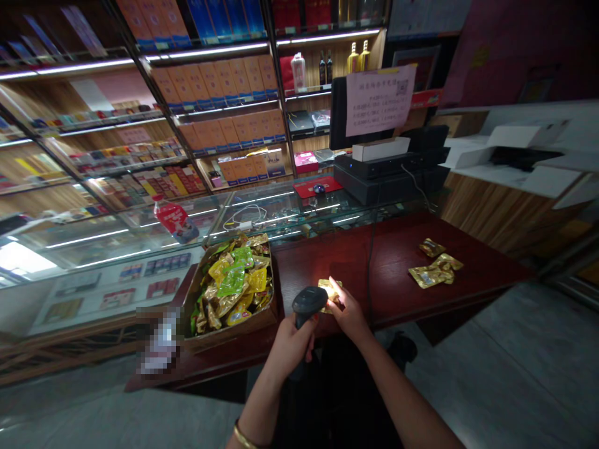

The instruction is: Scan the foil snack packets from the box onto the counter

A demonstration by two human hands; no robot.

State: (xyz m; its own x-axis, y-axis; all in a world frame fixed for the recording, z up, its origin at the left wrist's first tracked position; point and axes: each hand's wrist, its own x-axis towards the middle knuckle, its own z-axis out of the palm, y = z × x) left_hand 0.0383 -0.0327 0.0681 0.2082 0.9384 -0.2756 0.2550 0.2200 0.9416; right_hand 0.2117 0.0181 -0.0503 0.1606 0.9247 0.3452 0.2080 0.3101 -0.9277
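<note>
My left hand [293,345] is wrapped round the handle of a black barcode scanner [309,300], whose head points right. Just in front of the scanner, my right hand [347,312] pinches a small gold snack packet [328,285]; bright light falls on the packet. To the left stands an open cardboard box [234,340] heaped with gold, green and yellow packets [234,279]. A few more gold packets [433,273] lie together on the right part of the dark red desk [299,259].
Behind the desk runs a glass display counter [281,206] with a red pouch [175,219], a white cable [244,217] and a mouse [319,189] on it. A monitor [339,118] bears a paper sign. The scanner cable [371,249] crosses the desk. Shelves of boxes [219,81] fill the back.
</note>
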